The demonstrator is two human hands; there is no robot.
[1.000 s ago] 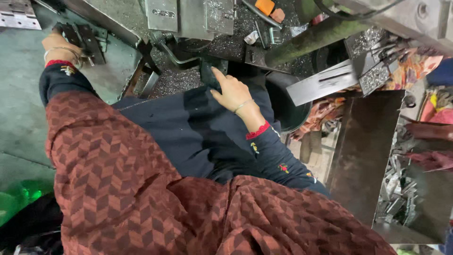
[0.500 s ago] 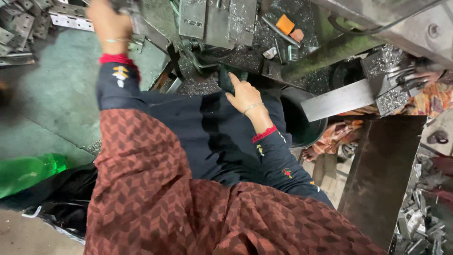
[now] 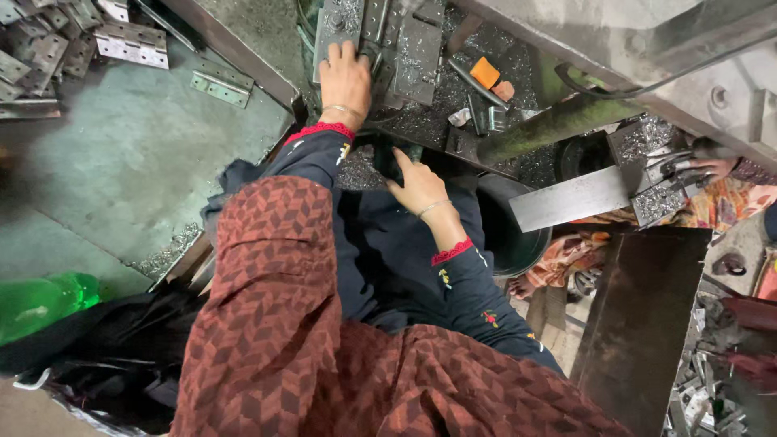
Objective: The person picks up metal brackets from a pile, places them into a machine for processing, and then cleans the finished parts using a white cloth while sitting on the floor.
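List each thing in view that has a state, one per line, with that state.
Left hand: palm down on a metal plate, fingers spread over it.
Right hand: resting at the machine's front edge on a dark part.
Metal plate: lying flat on the machine bed.
Hinge plates: loose, heaped on the green table.
Green bottle: lying on its side.
Black bucket: upright, open-topped.

The left hand lies on a metal plate on the machine bed, hemmed in by a second plate just to its right and a raised steel edge to its left. Beyond that edge the green table offers open room; hinge plates crowd only its far corner. The right hand sits under the bed's lip, a dark bucket close beside it and a green bar slanting above.
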